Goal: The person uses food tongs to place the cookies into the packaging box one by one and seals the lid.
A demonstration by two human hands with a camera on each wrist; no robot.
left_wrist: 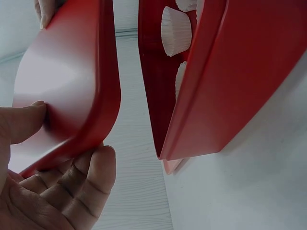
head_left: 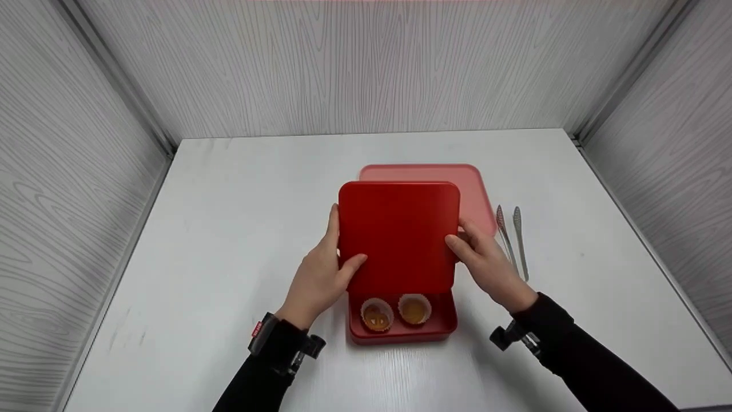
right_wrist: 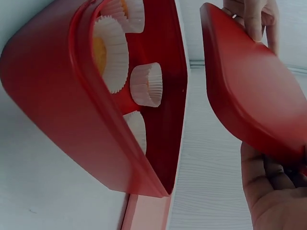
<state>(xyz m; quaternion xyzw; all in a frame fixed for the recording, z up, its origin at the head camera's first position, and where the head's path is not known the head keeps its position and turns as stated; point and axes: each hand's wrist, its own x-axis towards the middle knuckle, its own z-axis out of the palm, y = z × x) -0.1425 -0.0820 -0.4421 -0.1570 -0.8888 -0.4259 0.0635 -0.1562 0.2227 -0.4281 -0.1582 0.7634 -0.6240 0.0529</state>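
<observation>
A red rectangular lid (head_left: 399, 237) is held between both hands above a red box (head_left: 400, 337). My left hand (head_left: 320, 274) grips the lid's left edge, thumb on top and fingers beneath. At the opposite edge my right hand (head_left: 486, 260) pinches it the same way. In the head view the lid covers most of the box; two small cakes in white paper cups (head_left: 414, 309) show at the near end. The right wrist view reveals several paper cups (right_wrist: 147, 85) inside the box, and a gap between box and lid.
Behind the box lies a pink tray (head_left: 477, 197), partly hidden by the lid. Metal tongs (head_left: 520, 243) lie to its right on the white table (head_left: 240, 229). Pale wood-grain panels (head_left: 366, 68) stand at the back and both sides.
</observation>
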